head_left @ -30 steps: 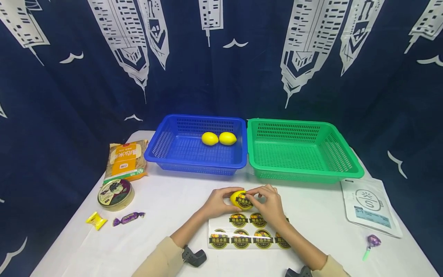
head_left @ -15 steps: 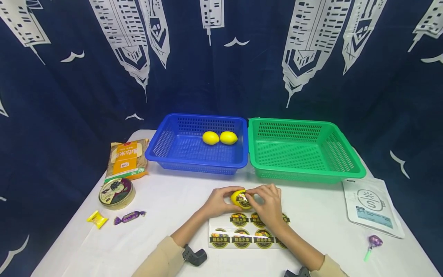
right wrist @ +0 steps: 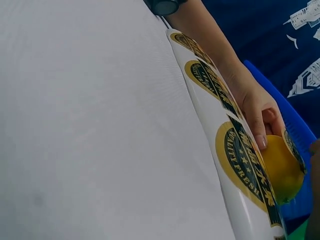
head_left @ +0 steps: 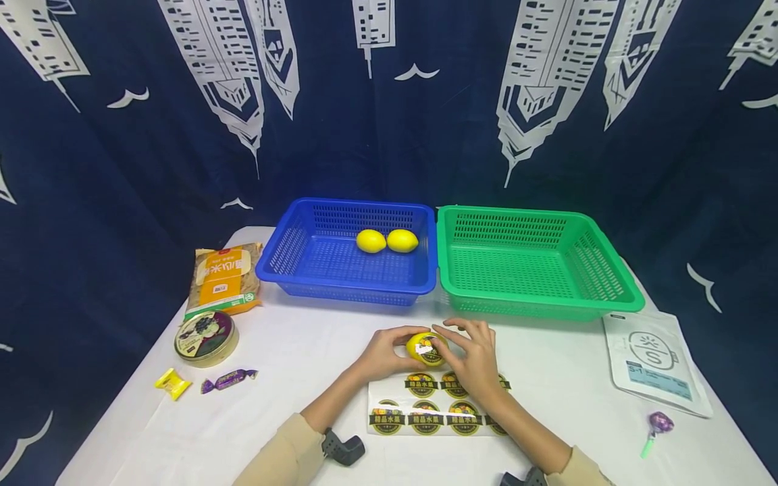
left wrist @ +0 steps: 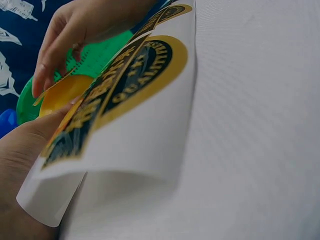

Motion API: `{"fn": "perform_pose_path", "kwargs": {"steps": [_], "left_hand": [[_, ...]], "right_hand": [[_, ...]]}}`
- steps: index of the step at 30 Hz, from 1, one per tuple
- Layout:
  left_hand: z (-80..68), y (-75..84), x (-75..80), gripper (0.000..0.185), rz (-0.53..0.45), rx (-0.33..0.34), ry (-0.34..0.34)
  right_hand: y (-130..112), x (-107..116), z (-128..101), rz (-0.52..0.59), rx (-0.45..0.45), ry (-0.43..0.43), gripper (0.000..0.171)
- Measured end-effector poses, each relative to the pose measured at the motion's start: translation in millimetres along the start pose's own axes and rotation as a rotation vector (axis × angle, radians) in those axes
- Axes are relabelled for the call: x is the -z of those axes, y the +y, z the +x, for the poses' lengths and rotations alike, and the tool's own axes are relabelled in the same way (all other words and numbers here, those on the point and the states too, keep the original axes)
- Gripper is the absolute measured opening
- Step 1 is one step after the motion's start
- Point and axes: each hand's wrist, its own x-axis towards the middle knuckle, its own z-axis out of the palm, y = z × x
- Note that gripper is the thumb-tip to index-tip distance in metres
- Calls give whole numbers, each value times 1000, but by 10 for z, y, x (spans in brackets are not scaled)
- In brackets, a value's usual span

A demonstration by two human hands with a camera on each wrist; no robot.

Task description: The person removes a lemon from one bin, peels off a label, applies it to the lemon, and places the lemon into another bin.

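A yellow lemon (head_left: 416, 347) with a round black-and-gold fruit sticker (head_left: 433, 352) on its side is gripped by my left hand (head_left: 385, 354), thumb below and fingers above. My right hand (head_left: 473, 354) touches the sticker with its thumb, while its index finger lies apart, near the lemon's top. In the left wrist view, one edge of the sticker stands off the lemon (left wrist: 70, 92). Below both hands lies a glossy sticker sheet (head_left: 398, 391) with several matching stickers. From the right wrist, the lemon (right wrist: 281, 167) shows under the left fingers.
Two lemons (head_left: 402, 241) sit in a blue basket (head_left: 346, 289) at the back; a green basket (head_left: 541, 305) adjoins it. On the left are a snack bag (head_left: 222, 277), a round tin (head_left: 206, 337) and wrapped candies (head_left: 228, 381). A white pouch (head_left: 653, 361) and lollipop (head_left: 659, 423) lie right.
My right index finger has lifted away from the thumb, which stays at the sticker. More of the sticker lies against the lemon. The left hand keeps its grip.
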Motion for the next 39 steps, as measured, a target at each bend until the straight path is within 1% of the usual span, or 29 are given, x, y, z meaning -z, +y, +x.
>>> {"fn": "perform_pose_path", "kwargs": {"steps": [4,8,12,15,20,24,29,31,34,36,37,39], "left_hand": [[1,2,-5,62,-4,-4,-8],[-5,6,3,62,-8,-2,-9],[-5,-5,12,63,-17,5,-9],[-1,-12,17,63,-21,10,-17],[-2,-10,19,62,-23,5,-22],[-3,-15,18,62,-32,2,-25],[-5,-21,19,63,-22,-11,-18],[-6,-22,24,63,-29,-10,-26],[-6,-20,43,64,-52,11,-57],[-4,-15,61,63,-106,42,-96],[-1,-10,69,60,-148,60,-114],[3,81,96,53,-215,114,-134]], "right_hand": [[-11,42,-29,37,30,-2,29],[-9,73,-63,53,58,-45,35],[9,75,-77,55,43,-109,40],[19,70,-81,56,28,-135,40],[29,61,-99,84,9,-152,40],[42,50,-126,141,-9,-158,42],[69,28,-139,196,8,-158,45],[79,19,-140,213,12,-163,46],[88,8,-151,263,-10,-187,49],[92,3,-161,293,-32,-202,51],[94,0,-166,305,-36,-207,51],[97,0,-175,307,-40,-211,52]]}}
